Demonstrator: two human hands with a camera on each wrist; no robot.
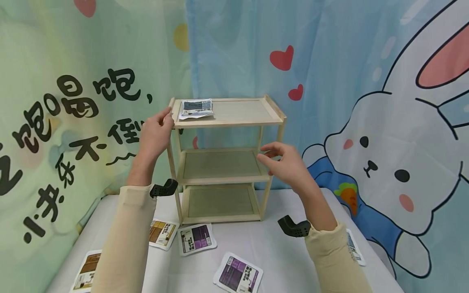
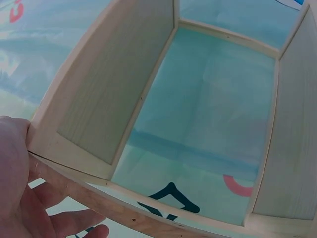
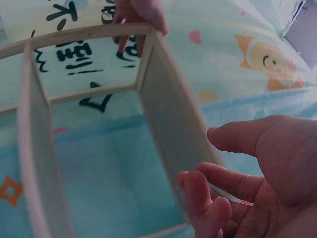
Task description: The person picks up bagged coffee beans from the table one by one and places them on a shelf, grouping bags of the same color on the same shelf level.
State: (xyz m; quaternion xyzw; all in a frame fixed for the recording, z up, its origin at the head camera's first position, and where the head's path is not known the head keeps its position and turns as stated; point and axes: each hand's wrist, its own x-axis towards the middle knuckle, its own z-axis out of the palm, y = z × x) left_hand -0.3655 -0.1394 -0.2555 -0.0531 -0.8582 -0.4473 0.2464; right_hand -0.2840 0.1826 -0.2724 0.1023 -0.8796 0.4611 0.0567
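Note:
A three-tier light wooden shelf rack (image 1: 245,112) stands on the table. At its upper left corner, my left hand (image 1: 157,128) grips the frame; in the left wrist view its lower fingers curve loosely beneath the edge. By the right post, my right hand (image 1: 283,162) has its fingers relaxed and slightly bent, the thumb apart from them in the right wrist view. White packets with a blue-grey label (image 1: 198,108) lie on the left part of the top tier. Nothing lies on the middle tier (image 1: 223,165) or the bottom tier (image 1: 221,202).
Two purple-labelled packets, one nearer the rack (image 1: 198,239) and one in front (image 1: 238,273), lie on the white tablecloth (image 1: 286,260). Brown-labelled packets (image 1: 163,234) are at left; another packet (image 1: 355,248) is partly behind my right sleeve. Printed curtains (image 1: 234,49) hang behind.

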